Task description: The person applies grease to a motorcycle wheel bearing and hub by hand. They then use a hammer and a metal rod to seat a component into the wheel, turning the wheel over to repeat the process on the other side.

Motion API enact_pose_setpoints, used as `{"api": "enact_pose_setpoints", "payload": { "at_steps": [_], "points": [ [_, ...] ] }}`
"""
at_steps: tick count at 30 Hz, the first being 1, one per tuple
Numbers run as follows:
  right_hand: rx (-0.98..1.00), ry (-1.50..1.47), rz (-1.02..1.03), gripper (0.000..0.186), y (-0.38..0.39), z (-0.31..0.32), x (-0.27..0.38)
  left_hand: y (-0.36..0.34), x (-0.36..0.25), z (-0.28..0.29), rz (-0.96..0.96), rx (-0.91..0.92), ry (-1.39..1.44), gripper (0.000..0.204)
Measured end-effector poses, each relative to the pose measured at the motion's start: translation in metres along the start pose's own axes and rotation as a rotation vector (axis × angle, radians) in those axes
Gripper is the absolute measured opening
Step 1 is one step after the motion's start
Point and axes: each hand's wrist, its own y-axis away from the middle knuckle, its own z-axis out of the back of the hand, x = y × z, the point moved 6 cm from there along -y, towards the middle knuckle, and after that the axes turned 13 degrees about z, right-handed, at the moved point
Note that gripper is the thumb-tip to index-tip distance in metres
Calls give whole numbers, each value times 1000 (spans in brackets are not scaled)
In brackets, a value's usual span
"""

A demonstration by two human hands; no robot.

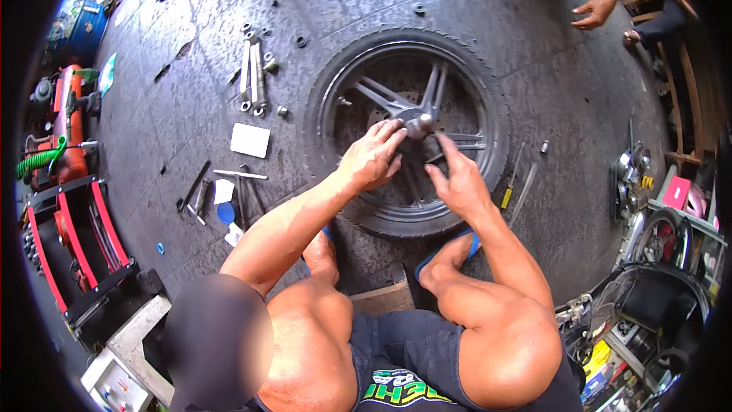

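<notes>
A motorcycle wheel with its black tyre (pixel 320 99) lies flat on the floor before my feet, its grey spokes facing up. At its hub stands a short, blurred metal cylinder (pixel 421 123). My left hand (pixel 374 156) is curled at the hub with its fingertips against this cylinder. Close on the other side, my right hand (pixel 461 179) pinches a small dark piece (pixel 433 154) between thumb and fingers. Motion blur hides the kind of that piece. My fingers cover part of the hub.
Left of the wheel lie long wrenches (pixel 255 76), a white square (pixel 250 140) and a T-handle tool (pixel 241 175). A yellow-handled screwdriver (pixel 507 197) is at the right. Another person's hand (pixel 595 12) shows at upper right. A red-edged rack (pixel 110 225) stands left.
</notes>
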Motion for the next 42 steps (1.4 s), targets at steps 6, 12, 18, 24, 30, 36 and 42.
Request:
{"api": "enact_pose_setpoints", "payload": {
  "at_steps": [6,12,18,24,30,36,42],
  "points": [
    [-384,6,-57,59,71,28,-20,-5,-5,2,11,31,31,55],
    [-708,416,-624,55,259,61,-79,-6,-12,4,-13,26,15,53],
    [-488,545,-1246,58,347,72,-136,-10,-13,2,44,53,-7,53],
    [-631,448,-512,55,216,134,-190,-16,-18,4,84,119,38,52],
    [-245,663,-480,64,99,180,-286,-17,-17,20,187,126,147,51],
    [-152,701,-451,56,82,187,-294,-3,-2,41,223,31,165,49],
    [-171,61,-47,47,10,153,-101,7,-20,64,312,-80,482,35]
  ]
}}
